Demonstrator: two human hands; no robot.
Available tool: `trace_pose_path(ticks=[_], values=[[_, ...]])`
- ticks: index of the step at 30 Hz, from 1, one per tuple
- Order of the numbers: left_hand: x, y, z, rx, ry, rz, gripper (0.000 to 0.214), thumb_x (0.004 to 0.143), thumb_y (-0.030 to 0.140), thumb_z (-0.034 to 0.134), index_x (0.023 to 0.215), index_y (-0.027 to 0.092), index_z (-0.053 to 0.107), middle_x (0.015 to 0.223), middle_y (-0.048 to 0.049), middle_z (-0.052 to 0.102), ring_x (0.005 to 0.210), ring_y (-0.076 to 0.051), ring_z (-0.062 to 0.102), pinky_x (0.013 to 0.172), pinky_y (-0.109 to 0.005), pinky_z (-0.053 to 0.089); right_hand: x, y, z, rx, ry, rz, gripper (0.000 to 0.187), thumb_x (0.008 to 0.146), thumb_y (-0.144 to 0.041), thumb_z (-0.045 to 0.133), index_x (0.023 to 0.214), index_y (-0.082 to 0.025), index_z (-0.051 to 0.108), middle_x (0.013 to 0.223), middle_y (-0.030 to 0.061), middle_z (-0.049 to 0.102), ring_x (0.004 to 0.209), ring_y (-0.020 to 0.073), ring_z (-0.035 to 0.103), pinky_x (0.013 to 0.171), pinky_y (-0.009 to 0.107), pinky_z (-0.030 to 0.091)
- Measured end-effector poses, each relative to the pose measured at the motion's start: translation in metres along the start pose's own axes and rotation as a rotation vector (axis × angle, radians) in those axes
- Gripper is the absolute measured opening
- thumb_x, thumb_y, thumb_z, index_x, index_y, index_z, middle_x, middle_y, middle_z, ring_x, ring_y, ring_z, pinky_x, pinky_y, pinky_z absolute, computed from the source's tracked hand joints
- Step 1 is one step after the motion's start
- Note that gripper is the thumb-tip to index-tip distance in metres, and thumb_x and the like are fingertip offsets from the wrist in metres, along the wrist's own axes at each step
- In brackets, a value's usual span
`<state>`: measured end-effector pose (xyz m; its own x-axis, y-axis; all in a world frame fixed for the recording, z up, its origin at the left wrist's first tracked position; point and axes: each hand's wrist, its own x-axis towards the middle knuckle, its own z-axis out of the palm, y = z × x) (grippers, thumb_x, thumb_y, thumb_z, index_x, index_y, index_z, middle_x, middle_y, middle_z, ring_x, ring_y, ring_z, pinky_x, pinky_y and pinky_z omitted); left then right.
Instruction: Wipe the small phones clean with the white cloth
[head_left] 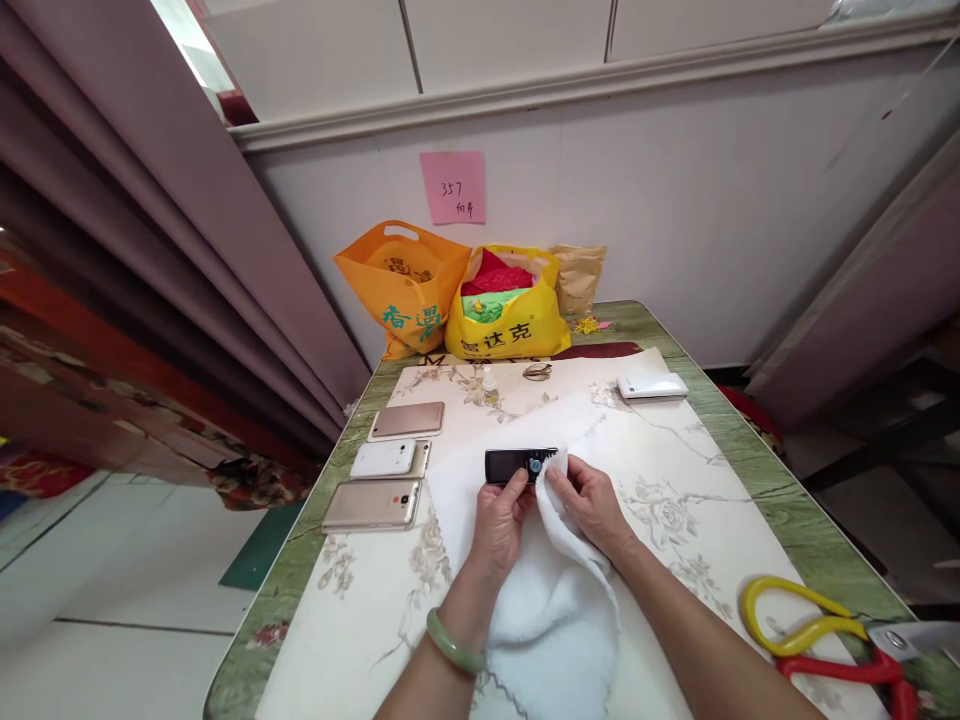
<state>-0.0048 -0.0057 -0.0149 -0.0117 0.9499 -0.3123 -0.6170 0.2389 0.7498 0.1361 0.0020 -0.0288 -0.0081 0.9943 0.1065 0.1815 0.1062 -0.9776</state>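
Note:
A small black keypad phone (507,465) lies sideways in my left hand (499,525), the thumb resting on its front beside a round blue-ringed button. My right hand (592,500) pinches a fold of a white fleecy cloth (547,610) against the phone's right end, covering part of the keys. The rest of the cloth hangs down between my wrists and spreads over the floral paper. A green bangle (454,642) sits on my left wrist.
Several phones lie at the left, among them a gold phone (373,505). A white device (651,387) lies at the right, with scissors (832,630) near the front right corner. A small spray bottle (490,385), an orange bag (409,290) and a yellow bag (510,335) stand toward the back.

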Motion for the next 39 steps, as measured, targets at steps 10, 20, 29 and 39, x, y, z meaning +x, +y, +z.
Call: trace_pose_path(ticks=[10,20,29,39], values=[[-0.001,-0.006,-0.01,0.271,-0.151,0.037,0.029,0.074,0.037,0.074,0.067,0.009,0.07,0.06,-0.0061,0.066,0.053,-0.013,0.057,0.057,-0.026,0.046,-0.001,0.001,0.0,0.212,0.09,0.066,0.039,0.083,-0.057,0.058,0.082,-0.018,0.06,0.067,-0.0005,0.057,0.057,0.0131,0.046,0.054,0.024,0.041],[-0.003,-0.005,-0.002,0.136,-0.006,0.212,0.035,0.08,0.039,0.068,0.106,0.015,0.064,0.096,-0.007,0.072,0.084,-0.018,0.066,0.078,-0.03,0.05,-0.003,-0.005,-0.002,-0.157,-0.084,-0.083,0.032,0.081,-0.047,0.061,0.067,-0.019,0.054,0.058,-0.0048,0.044,0.055,0.0103,0.037,0.052,0.022,0.033],[0.002,-0.001,-0.01,0.402,-0.081,0.276,0.04,0.083,0.045,0.062,0.109,0.015,0.063,0.098,-0.0076,0.071,0.094,-0.021,0.064,0.085,-0.031,0.048,-0.004,-0.001,-0.004,-0.091,-0.131,-0.094,0.031,0.086,-0.045,0.058,0.07,-0.019,0.057,0.061,-0.0031,0.048,0.057,0.0112,0.041,0.055,0.022,0.036],[-0.003,0.0,-0.014,0.565,-0.115,0.304,0.033,0.087,0.045,0.056,0.103,0.016,0.061,0.077,-0.0016,0.063,0.072,-0.015,0.056,0.067,-0.025,0.045,-0.005,-0.002,-0.004,-0.074,-0.161,-0.102,0.035,0.089,-0.049,0.052,0.069,-0.019,0.054,0.061,-0.0028,0.048,0.057,0.0119,0.042,0.056,0.023,0.035]])
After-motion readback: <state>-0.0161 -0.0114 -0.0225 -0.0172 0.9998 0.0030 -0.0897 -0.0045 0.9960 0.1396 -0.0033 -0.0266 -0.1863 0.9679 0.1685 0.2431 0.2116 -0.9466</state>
